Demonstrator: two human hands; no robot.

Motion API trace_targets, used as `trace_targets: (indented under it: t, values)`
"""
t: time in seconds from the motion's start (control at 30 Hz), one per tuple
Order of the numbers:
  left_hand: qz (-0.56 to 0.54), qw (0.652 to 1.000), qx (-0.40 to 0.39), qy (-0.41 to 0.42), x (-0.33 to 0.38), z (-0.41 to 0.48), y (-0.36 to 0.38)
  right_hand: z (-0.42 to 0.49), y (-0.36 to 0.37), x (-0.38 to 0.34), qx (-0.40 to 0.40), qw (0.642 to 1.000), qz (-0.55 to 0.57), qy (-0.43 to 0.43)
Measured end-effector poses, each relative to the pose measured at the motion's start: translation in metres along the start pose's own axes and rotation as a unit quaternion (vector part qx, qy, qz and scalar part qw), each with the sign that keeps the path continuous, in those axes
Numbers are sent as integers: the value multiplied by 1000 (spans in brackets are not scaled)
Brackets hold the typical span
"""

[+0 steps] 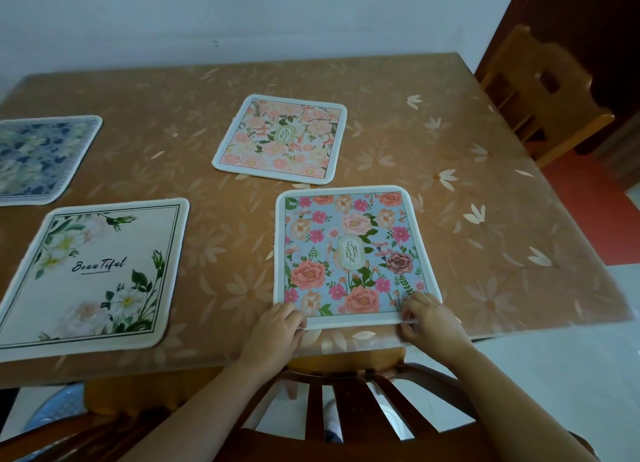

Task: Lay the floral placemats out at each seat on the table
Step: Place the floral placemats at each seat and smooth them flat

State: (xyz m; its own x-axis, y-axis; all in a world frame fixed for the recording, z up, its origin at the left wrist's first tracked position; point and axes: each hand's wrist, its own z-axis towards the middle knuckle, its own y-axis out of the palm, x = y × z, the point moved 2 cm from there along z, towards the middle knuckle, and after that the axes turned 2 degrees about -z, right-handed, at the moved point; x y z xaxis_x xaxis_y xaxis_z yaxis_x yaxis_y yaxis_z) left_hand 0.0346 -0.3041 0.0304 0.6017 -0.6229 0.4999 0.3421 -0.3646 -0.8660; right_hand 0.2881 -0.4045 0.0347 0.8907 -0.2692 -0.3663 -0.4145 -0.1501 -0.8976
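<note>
A rectangular table [450, 171] is covered with a glossy brown plastic cloth printed with pale daisy petals, and four placemats lie flat on it. All four are nearly square, with rounded corners and a pale raised border. The pink-flower placemat [349, 254] lies at the near edge of the table, towards its right side; it has a light blue ground, pink and coral flowers, and an oval label in its middle. The left hand [277, 326] has its fingers curled on the near left corner of this placemat and holds it there. The right hand [429, 319] pinches the near right corner between thumb and bent fingers. The near border of the placemat is almost in line with the table edge. The peach placemat [280, 139] lies close to the middle of the table, slightly turned, and it does not touch the pink-flower placemat. The white placemat [93, 278], with white flowers, green leaves and the word "Beautiful", lies at the near edge on the left side of the table. The dark blue placemat [38, 157] lies at the left edge of the table and is partly cut off by the frame. A dark wooden chair [346, 409] with curved slats stands at the near edge of the table, below the hands. A lighter wooden chair [540, 91] stands at the far right corner of the table.
</note>
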Motion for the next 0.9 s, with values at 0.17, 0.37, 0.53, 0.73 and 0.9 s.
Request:
trace_targets:
  t: [0.17,0.37,0.53,0.73,0.9]
  values:
    - [4,1000,8,0,2,-1,-1,-2,-1,-2,19,1000,16,1]
    - [8,1000,3,-2,2,-1,0,-1,1,0,26,999,25,1]
    - [17,1000,-3,0,2,-1,0,1,2,0,25,1000,17,2]
    - [19,1000,0,6,5,0,-3,4,5,1,28,1000,9,3]
    - [28,1000,-9,8,5,0,-1,5,6,1,26,1000,3,1]
